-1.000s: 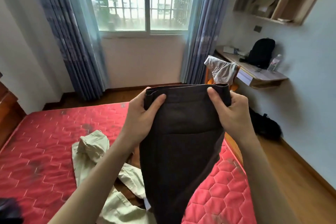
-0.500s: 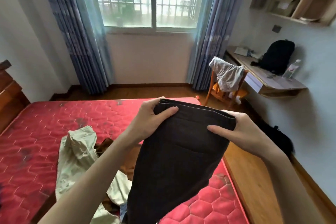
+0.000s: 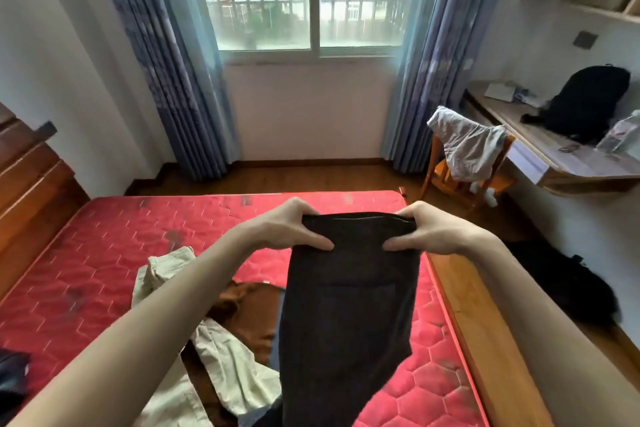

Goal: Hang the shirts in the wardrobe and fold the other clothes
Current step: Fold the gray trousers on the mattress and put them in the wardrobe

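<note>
A pair of dark charcoal trousers hangs over the red mattress, held up by the waistband. My left hand pinches the waistband's left corner, thumb in front. My right hand pinches its right corner the same way. The legs drop down out of view at the bottom. On the mattress below lie a cream garment and a brown garment, crumpled together and partly hidden by my left arm and the trousers.
A wooden chair with a grey garment draped on it stands by the desk at right. A black backpack sits on the desk, a black bag on the floor. The wooden headboard is left.
Both hands have lowered the trousers' waistband towards the mattress and drawn closer together. The view has tilted down, showing more of the bed.
</note>
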Motion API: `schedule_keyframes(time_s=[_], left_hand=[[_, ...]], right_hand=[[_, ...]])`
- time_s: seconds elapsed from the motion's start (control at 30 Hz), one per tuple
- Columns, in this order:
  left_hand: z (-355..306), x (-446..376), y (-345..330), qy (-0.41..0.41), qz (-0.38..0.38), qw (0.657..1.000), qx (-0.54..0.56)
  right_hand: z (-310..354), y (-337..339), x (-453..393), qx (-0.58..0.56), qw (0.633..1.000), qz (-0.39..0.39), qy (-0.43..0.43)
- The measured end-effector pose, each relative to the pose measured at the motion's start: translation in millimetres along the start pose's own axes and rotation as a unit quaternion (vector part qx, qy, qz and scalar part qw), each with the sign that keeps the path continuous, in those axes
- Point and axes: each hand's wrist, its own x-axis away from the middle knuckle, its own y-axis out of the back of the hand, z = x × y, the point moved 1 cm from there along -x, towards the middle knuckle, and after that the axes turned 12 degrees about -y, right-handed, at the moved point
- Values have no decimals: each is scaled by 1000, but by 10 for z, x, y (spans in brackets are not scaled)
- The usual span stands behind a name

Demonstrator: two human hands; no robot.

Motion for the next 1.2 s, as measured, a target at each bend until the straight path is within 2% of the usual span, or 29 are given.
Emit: schedule_keyframes(time_s=[0.1,0.17,0.27,0.37,0.47,0.57,0.63,0.7,0.8,0.97,1.1,1.2], left_hand=[[118,-480,360,-42,-98,990,-90],[73,-806,639,-66,-151,968,-191],[-160,-1262,1127,-116,-217,920,-306],[-513,-1620,1601,-180,-283,857,-391],[-899,-1844,1952,-228,-359,806,-411],[-1140,-1890,2058,-274,-432,741,-435],[-1194,-1840,2001,-297,-451,724,-429],[-1145,-1785,1864,-312,-451,724,-419],[-866,-1718,1558,-318,-411,752,-406],[-4,-1625,643,-303,-337,792,-410],[905,-1512,-392,-291,-259,825,-409],[1588,-1337,-1209,-267,-181,870,-374]], right_hand=[[146,247,-469,4,993,-110,38],[269,493,-757,33,981,-185,58],[625,1042,-1075,95,948,-294,82],[1145,1652,-1178,164,897,-393,119],[1569,2167,-1114,179,857,-464,131],[1735,2462,-933,184,827,-511,144],[1715,2489,-807,196,810,-531,153],[1590,2387,-732,215,794,-546,158],[1191,2057,-717,236,791,-540,165],[215,1178,-842,248,832,-478,131],[-783,273,-1017,294,874,-379,81],[-1602,-502,-1124,286,903,-316,47]])
